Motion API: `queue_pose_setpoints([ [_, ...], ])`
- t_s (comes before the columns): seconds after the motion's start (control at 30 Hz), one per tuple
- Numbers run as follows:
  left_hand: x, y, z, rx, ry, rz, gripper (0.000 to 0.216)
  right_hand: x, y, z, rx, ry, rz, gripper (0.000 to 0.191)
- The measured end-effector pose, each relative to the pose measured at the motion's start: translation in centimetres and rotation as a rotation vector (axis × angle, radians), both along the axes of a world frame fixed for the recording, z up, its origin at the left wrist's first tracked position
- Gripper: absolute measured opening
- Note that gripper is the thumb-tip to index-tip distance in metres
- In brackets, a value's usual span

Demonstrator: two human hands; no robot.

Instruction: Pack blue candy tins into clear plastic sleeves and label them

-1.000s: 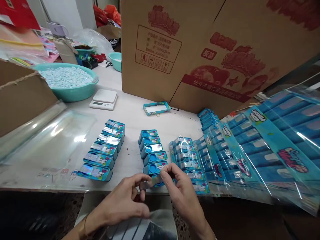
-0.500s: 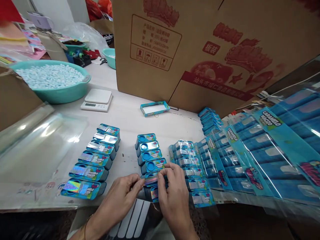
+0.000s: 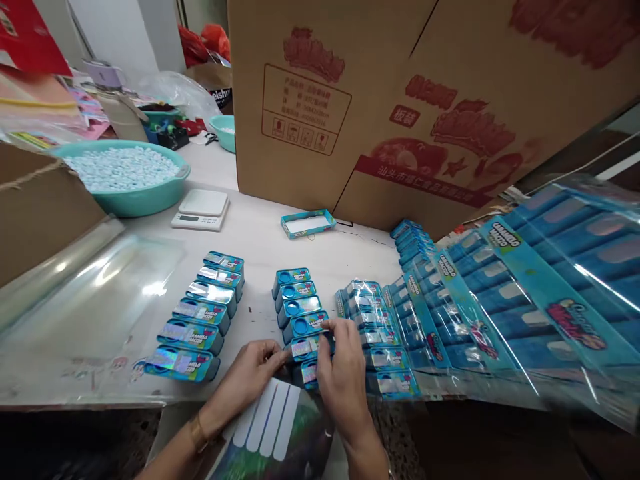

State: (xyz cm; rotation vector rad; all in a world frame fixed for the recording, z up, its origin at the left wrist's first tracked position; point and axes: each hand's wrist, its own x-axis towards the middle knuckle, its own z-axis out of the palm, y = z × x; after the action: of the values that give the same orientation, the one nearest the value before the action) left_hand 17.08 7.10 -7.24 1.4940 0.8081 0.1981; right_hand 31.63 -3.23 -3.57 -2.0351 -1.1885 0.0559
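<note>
A shiny holographic sticker strip [image 3: 303, 349] lies across the lid of a small blue tin in the middle row. At the strip's left end, my left hand [image 3: 253, 370] has thumb and forefinger closed on it. My right hand [image 3: 341, 373] closes over the other end, its fingers curled and partly hiding the lid. Behind it in the row stand blue tins [image 3: 299, 306] with a round mark on the lid and no strip. The nearest tin [image 3: 309, 375] bears a shiny strip. Below my hands is a sticker sheet [image 3: 273, 420] with bare white bands.
On the left runs a row of strip-covered tins [image 3: 197, 333]. Wrapped tin packs [image 3: 385, 357] line the right side. A shallow blue tray [image 3: 308, 225], white scale [image 3: 201, 210] and green basin of candies [image 3: 137, 200] stand farther back. A large carton [image 3: 300, 173] blocks the rear.
The strip, earlier stretched above the lid between both hands, now lies on the tin. My hands stay at its ends. The view has shifted, showing more of the sticker sheet.
</note>
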Motion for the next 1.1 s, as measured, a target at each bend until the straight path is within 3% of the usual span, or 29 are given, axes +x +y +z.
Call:
queue_pose_setpoints([
  [0.1, -0.9, -0.6, 1.4, 0.011, -0.028, -0.025, 0.054, -0.4, -2.0, 1.2, 0.159, -0.008, 0.008, 0.02],
  [0.17, -1.8, -1.1, 2.7, -0.007, -0.058, -0.054, 0.056, -1.3, -4.1, 2.3, 0.234, 0.015, 0.109, 0.022],
  [0.27, -3.2, -1.8, 4.3, -0.097, -0.083, -0.11, 0.05, -2.9, -6.8, 3.2, 0.121, -0.012, 0.436, 0.038],
  [0.33, -3.9, -2.2, 4.9, -0.206, -0.107, -0.159, 0.043, -3.9, -7.8, 3.0, 0.031, -0.038, 0.55, 0.04],
  [0.47, -4.7, -2.6, 5.6, -0.311, -0.112, -0.225, 0.034, -4.9, -8.2, 1.9, 0.081, -0.067, 0.49, 0.022],
  [0.7, -5.0, -3.0, 6.6, -0.202, -0.132, -0.165, 0.024, -4.5, -8.6, 2.3, 0.197, -0.442, 0.517, 0.047],
  [0.9, -4.6, -3.1, 6.9, -0.199, -0.119, -0.153, 0.024, -4.5, -8.0, 1.8, 0.244, -0.389, 0.532, 0.041],
  [1.0, -4.5, -2.7, 6.2, 0.056, -0.061, -0.106, 0.017, -4.6, -7.6, 2.3, 0.295, -0.26, 0.48, 0.029],
  [1.1, -4.6, -2.1, 5.2, 0.335, 0.002, -0.042, 0.026, -3.9, -7.0, 3.9, 0.191, 0.054, 0.359, 0.012],
])
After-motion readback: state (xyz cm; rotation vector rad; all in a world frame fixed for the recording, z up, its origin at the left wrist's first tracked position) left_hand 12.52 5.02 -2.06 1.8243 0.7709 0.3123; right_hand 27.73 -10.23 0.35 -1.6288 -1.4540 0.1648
